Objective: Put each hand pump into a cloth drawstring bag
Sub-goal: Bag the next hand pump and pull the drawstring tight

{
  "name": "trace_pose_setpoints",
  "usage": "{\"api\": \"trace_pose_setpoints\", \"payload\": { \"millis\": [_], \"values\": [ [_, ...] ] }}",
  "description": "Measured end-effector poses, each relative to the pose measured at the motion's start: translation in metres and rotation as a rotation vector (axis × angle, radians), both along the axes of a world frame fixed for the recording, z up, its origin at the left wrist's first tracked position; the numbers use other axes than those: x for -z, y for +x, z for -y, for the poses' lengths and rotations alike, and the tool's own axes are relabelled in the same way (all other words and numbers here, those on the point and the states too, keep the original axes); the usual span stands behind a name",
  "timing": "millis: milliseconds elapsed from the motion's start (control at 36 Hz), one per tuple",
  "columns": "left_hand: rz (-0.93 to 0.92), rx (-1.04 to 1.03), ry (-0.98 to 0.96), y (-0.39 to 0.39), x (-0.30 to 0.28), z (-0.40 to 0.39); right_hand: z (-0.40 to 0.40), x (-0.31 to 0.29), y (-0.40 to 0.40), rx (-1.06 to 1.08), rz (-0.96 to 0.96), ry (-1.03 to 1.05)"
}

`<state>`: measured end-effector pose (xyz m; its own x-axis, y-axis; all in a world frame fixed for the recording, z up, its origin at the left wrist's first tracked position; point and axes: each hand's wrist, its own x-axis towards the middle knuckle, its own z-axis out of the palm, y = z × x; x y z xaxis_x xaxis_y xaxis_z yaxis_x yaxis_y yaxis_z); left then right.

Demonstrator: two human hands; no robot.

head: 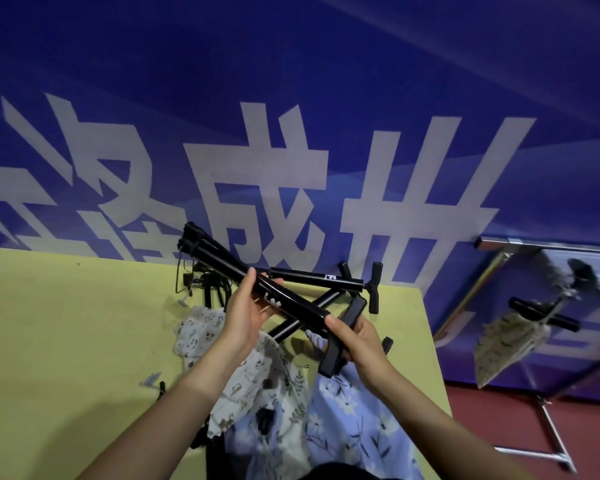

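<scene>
Hand pump (291, 303), a black tube with a T-handle, is held in the air above the middle of the yellow surface (66, 323), slanting from 10 o'clock down to 4 o'clock. The left hand (245, 313) cups the barrel, fingers curled round it; the right hand (355, 344) has a closed grip on the T-handle end. Two more pumps (323, 282) lie crossed just behind, toward 12 o'clock. Floral cloth bags (343, 410) are heaped below the hands, toward 6 o'clock. Judging by this, the pump is picked up but not yet bagged. Next move likely needs one hand freed to open a bag's mouth and feed the pump in endwise.
</scene>
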<state>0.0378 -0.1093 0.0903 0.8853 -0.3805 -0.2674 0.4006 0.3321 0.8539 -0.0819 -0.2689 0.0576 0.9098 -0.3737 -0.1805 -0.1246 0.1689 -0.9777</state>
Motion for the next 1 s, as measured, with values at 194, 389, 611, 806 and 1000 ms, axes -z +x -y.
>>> {"api": "trace_pose_setpoints", "payload": {
  "millis": [194, 389, 611, 806, 1000],
  "values": [
    [0.036, -0.008, 0.101, -0.021, 0.010, 0.001, 0.023, 0.023, -0.027, -0.043, -0.235, -0.096],
    [0.037, 0.020, 0.221, -0.043, 0.023, 0.017, 0.037, 0.027, -0.050, -0.057, -0.224, -0.877],
    [-0.006, 0.120, 0.140, -0.050, 0.011, 0.052, 0.062, 0.005, -0.066, 0.102, -0.096, -1.431],
    [-0.094, 0.256, 0.052, -0.069, 0.012, 0.097, 0.090, -0.013, -0.081, -0.114, -0.232, -1.283],
    [-0.182, 0.384, 0.046, -0.095, 0.028, 0.137, 0.125, -0.010, -0.093, -0.184, -0.296, -0.911]
  ]
}}
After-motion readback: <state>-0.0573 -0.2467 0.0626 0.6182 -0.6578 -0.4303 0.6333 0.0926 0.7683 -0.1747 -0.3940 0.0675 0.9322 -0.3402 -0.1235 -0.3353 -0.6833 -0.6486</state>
